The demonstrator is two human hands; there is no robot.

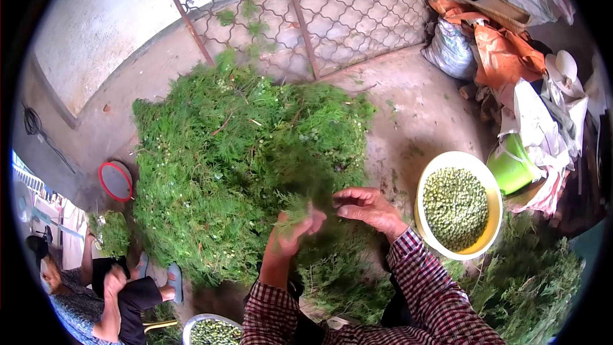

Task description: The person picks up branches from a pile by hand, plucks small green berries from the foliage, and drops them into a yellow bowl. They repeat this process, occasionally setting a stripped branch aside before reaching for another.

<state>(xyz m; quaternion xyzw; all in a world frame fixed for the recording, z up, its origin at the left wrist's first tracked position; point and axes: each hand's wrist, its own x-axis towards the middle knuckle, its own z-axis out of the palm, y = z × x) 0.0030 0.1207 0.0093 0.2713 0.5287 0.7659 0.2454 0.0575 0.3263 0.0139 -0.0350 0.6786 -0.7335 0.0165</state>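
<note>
My left hand [299, 227] is closed around a feathery green sprig [290, 214] and is slightly blurred by motion. Just to its right, my right hand [371, 209] has its thumb and fingers curled together; whether anything small sits between them I cannot make out. Both hands are over the near edge of a big heap of cut evergreen branches [198, 172], dotted with small pale-green berries. To the right of my right hand stands a yellow bucket [419, 207] with many round green berries [454, 207] in it.
A seated person [83, 300] at the lower left holds a green branch [113, 233]. Near them are a red-rimmed sieve [116, 181] and a metal bowl [191, 327] of berries. Sacks [450, 48], a green bucket [511, 163] and more branches [523, 275] lie right. A metal lattice [364, 13] stands behind.
</note>
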